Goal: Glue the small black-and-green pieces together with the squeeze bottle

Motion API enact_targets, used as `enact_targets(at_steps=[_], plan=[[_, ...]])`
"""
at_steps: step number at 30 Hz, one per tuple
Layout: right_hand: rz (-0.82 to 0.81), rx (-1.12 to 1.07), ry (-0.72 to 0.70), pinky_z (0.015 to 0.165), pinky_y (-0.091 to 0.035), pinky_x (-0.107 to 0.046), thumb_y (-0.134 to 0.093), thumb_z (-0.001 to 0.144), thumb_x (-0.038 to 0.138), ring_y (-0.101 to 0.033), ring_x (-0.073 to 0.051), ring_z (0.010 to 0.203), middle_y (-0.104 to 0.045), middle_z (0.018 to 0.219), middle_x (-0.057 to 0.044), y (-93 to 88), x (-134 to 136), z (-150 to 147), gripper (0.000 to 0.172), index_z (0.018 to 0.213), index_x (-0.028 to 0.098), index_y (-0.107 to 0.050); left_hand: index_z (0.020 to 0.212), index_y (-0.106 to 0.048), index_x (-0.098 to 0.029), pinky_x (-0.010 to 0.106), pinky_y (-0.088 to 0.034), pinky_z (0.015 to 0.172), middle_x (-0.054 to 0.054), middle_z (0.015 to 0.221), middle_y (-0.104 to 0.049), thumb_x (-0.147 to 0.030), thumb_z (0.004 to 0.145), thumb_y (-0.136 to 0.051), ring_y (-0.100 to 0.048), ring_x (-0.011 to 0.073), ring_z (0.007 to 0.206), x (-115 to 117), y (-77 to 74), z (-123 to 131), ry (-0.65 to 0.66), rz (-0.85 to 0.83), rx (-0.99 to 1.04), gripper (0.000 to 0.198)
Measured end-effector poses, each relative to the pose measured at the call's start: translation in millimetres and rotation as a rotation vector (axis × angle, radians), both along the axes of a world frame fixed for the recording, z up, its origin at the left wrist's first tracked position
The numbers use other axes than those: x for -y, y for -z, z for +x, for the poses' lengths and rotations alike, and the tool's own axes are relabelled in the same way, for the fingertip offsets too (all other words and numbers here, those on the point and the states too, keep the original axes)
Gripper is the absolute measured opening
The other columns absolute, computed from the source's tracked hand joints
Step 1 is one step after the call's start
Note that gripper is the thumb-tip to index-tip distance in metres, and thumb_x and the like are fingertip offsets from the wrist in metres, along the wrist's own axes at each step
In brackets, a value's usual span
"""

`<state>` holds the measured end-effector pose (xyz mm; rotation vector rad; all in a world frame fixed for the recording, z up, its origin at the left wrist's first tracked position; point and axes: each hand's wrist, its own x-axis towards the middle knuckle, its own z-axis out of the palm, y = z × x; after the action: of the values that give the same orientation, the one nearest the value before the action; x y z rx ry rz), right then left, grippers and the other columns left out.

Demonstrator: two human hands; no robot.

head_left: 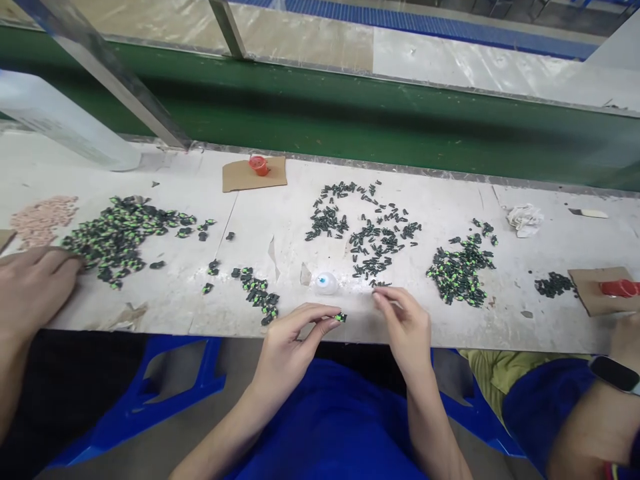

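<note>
My left hand point(293, 337) is closed in a pinch on a small black-and-green part point(341, 317), just above the table's front edge. Thumb and forefinger of my right hand point(407, 327) are pressed together beside some slim black pieces point(382, 284); whatever is at their tips is too small to make out. Between and beyond the hands stands a small white round bottle point(327, 283) with a blue tip. Farther back lies a loose spread of slim black pieces point(373, 240). Left of my left hand is a cluster of black-and-green parts point(259, 293).
A larger pile of black-and-green parts point(133, 230) lies left, another point(463, 270) right. A red cup point(259, 165) sits on cardboard point(235, 177) at the back. Crumpled tissue point(525, 220) lies right. Co-workers' hands point(37, 283) and a watch-wearing arm point(585, 427) flank me.
</note>
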<state>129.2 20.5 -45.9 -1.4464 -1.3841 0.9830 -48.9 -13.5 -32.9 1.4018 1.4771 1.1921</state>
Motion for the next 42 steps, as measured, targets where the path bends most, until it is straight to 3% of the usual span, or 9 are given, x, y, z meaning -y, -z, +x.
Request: enact_targets(at_steps=[4, 9, 12, 17, 30, 35, 42], plan=[[-0.118, -0.209, -0.138, 0.063, -0.057, -0.027, -0.064, 0.084, 0.027, -0.067, -0.016, 0.072, -0.072, 0.083, -0.003, -11.3, 18.6, -12.3, 0.015, 0.091, 0.024, -0.077, 0.089, -0.075, -0.023, 0.030, -0.060, 0.074, 0.003, 0.085, -0.076, -0.023, 0.084, -0.065, -0.071, 0.0189, 0.079, -1.0, 2.9, 1.2, 0.011, 0.012, -0.017, 0.011], [-0.223, -0.343, -0.013, 0.061, -0.061, -0.029, -0.073, 0.075, 0.027, -0.069, -0.016, 0.062, -0.075, 0.074, -0.002, -11.1, 24.3, -23.2, 0.012, 0.085, 0.022, -0.078, 0.091, -0.074, -0.022, 0.031, -0.060, 0.073, 0.004, 0.086, -0.076, -0.025, 0.085, -0.064, -0.072, 0.0199, 0.080, -0.6, 1.8, 2.0, 0.021, 0.007, -0.043, 0.012], [-0.230, -0.377, -0.003, 0.059, -0.062, -0.028, -0.074, 0.073, 0.027, -0.071, -0.018, 0.066, -0.076, 0.076, -0.002, -9.1, 23.8, -26.0, 0.007, 0.077, 0.022, -0.078, 0.089, -0.074, -0.022, 0.031, -0.061, 0.073, 0.004, 0.085, -0.076, -0.024, 0.084, -0.064, -0.072, 0.0198, 0.079, -1.1, 0.2, 2.6, 0.023, 0.013, -0.053, 0.011], [-0.270, -0.432, -0.014, 0.061, -0.063, -0.029, -0.074, 0.074, 0.028, -0.073, -0.020, 0.073, -0.078, 0.081, -0.002, -6.9, 24.1, -27.3, 0.008, 0.079, 0.023, -0.078, 0.089, -0.074, -0.023, 0.031, -0.060, 0.074, 0.003, 0.087, -0.076, -0.021, 0.084, -0.064, -0.072, 0.0191, 0.080, -1.6, 1.4, 2.6, 0.046, 0.048, -0.050, 0.011], [-0.111, -0.438, -0.031, 0.075, -0.061, -0.030, -0.069, 0.077, 0.017, -0.073, -0.018, 0.082, -0.076, 0.084, -0.002, 3.7, 26.6, -31.7, 0.009, 0.077, 0.024, -0.076, 0.080, -0.073, -0.022, 0.026, -0.061, 0.066, -0.001, 0.077, -0.076, -0.015, 0.081, -0.060, -0.072, 0.0168, 0.069, -2.3, 0.2, 6.0, -0.019, 0.017, -0.138, 0.014], [-0.113, -0.434, -0.088, 0.071, -0.061, -0.029, -0.069, 0.077, 0.018, -0.073, -0.018, 0.077, -0.077, 0.081, -0.002, 5.6, 25.1, -27.4, 0.007, 0.077, 0.022, -0.075, 0.078, -0.073, -0.022, 0.025, -0.061, 0.066, -0.001, 0.076, -0.077, -0.015, 0.079, -0.062, -0.073, 0.0165, 0.066, 0.1, 2.1, 8.4, -0.048, -0.043, -0.063, 0.013], [-0.012, -0.423, 0.021, 0.070, -0.060, -0.025, -0.071, 0.074, 0.016, -0.071, -0.015, 0.071, -0.073, 0.074, -0.001, 9.2, 32.1, -29.7, 0.015, 0.088, 0.022, -0.072, 0.077, -0.074, -0.021, 0.025, -0.061, 0.067, 0.000, 0.075, -0.077, -0.014, 0.079, -0.060, -0.072, 0.0164, 0.068, 2.6, -3.7, 17.1, -0.047, -0.070, -0.063, 0.015]])
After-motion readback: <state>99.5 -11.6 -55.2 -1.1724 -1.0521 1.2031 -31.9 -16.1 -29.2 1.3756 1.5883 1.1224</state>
